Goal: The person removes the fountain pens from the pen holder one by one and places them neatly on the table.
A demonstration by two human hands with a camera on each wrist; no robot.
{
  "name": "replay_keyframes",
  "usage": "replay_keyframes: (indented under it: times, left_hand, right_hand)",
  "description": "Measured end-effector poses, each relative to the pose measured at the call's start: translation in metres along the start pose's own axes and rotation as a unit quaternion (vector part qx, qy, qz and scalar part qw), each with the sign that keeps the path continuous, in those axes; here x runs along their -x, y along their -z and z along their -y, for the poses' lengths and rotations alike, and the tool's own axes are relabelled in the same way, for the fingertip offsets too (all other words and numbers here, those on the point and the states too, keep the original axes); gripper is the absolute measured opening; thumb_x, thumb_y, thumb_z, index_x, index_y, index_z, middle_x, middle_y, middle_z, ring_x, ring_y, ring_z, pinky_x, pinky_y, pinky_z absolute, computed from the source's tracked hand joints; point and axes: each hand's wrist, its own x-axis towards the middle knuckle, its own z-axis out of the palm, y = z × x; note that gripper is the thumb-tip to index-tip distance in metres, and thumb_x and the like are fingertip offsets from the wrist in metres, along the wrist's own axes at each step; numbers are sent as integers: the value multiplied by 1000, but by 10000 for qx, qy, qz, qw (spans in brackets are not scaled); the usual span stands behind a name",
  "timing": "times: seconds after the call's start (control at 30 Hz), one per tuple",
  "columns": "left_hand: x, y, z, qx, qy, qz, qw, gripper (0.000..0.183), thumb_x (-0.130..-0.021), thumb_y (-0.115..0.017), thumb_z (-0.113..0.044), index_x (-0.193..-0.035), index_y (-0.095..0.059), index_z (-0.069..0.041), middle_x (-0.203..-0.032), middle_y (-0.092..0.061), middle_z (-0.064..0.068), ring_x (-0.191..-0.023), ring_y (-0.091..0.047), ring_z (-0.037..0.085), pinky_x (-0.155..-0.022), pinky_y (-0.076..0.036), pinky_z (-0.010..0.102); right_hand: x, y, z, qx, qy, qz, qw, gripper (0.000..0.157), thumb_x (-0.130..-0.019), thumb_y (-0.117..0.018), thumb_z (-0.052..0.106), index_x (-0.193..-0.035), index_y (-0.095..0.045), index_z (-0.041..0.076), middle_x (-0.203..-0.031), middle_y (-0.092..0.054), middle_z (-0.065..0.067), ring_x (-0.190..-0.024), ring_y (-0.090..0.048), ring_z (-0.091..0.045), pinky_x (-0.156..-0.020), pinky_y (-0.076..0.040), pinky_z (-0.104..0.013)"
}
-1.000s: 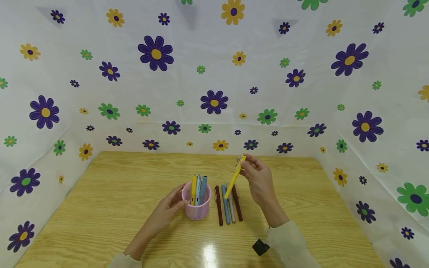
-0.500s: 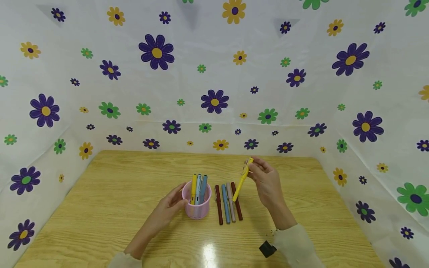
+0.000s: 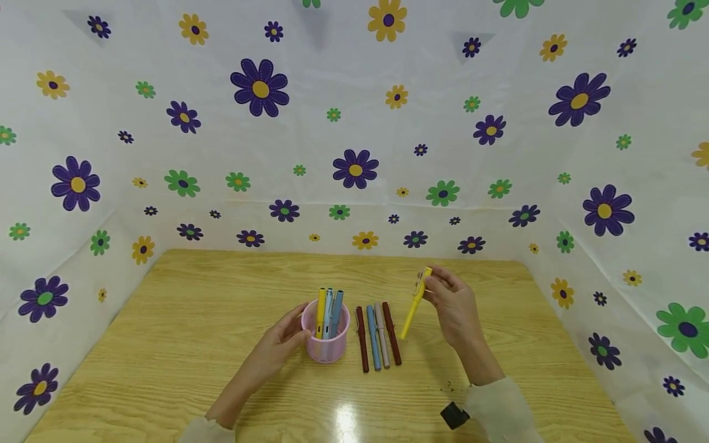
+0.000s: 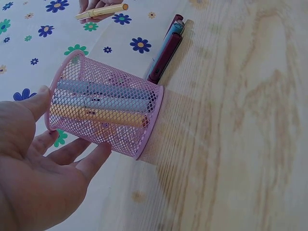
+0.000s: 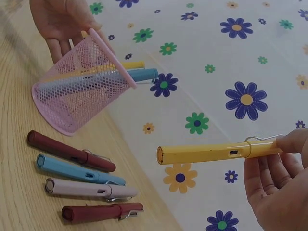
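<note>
My left hand (image 3: 277, 344) holds the side of a pink mesh pen cup (image 3: 325, 351), thumb at the rim and fingers along the wall. The cup stands upright on the table, with a yellow pen (image 3: 320, 311), a light blue pen (image 3: 328, 314) and a darker blue pen (image 3: 336, 317) inside. Between thumb and fingers, my right hand (image 3: 456, 311) pinches another yellow pen (image 5: 202, 153) near its clip end, raised over the table and tilted. Left of that hand lies a row: a dark red pen (image 3: 362, 338), a blue pen (image 3: 373, 338), a pale pinkish pen (image 3: 382, 335) and another dark red pen (image 3: 392, 332).
Wood-grain table (image 3: 221, 307) spreads beneath everything. A white flowered sheet (image 3: 310, 141) walls the back and both sides. A small black block (image 3: 455, 416) is beside the right sleeve (image 3: 501, 406).
My right hand has moved right and slightly toward me with the yellow pen, away from over the row. The left hand and the pen cup have stayed in place.
</note>
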Motion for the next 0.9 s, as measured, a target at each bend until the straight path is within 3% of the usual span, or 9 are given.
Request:
replay_keyframes:
  times: [0.13, 0.3, 0.57, 0.8, 0.9]
  left_hand:
    - [0, 0, 1, 4, 51, 7, 10000, 58, -93, -57, -30, -145, -32, -24, -142, -40, 8, -128, -39, 22, -101, -38, 29]
    - [1, 0, 0, 11, 58, -1, 10000, 59, -93, -56, -30, -146, -30, -22, -142, -40, 8, -128, -39, 22, -101, -38, 31]
    - [0, 1, 2, 73, -56, 63, 9999, 61, -94, -56, -27, -147, -28, -16, -142, -38, 15, -129, -38, 28, -101, -37, 32]
    - [-1, 1, 3, -18, -40, 52, 10000, 61, -94, -56, -29, -147, -29, -16, -141, -39, 14, -129, -38, 28, -101, -38, 33]
    - [0, 0, 1, -67, 6, -15, 10000, 61, -93, -56, -31, -147, -29, -18, -140, -42, 11, -127, -40, 25, -101, -39, 33]
  right_hand:
    - [1, 6, -2, -1, 26, -45, 10000, 38, -90, -62, 9, -121, -49, -8, -112, -57, -22, -91, -60, -20, -83, -52, -34]
    - [2, 14, -6, 61, 14, -58, 10000, 34, -91, -60, 8, -120, -51, -6, -107, -59, -17, -90, -60, -20, -82, -53, -33]
    - [5, 23, -12, 209, -81, -38, 9997, 39, -91, -61, 10, -122, -47, -9, -115, -56, -23, -93, -59, -21, -84, -52, -35]
    - [5, 29, -18, 235, -235, -79, 9994, 39, -90, -61, 10, -123, -48, -7, -109, -61, -12, -96, -59, -22, -84, -52, -33]
    - [4, 31, -21, 254, -290, -86, 9992, 39, -90, -62, 11, -123, -49, -6, -110, -61, -13, -96, -59, -22, -84, -52, -34]
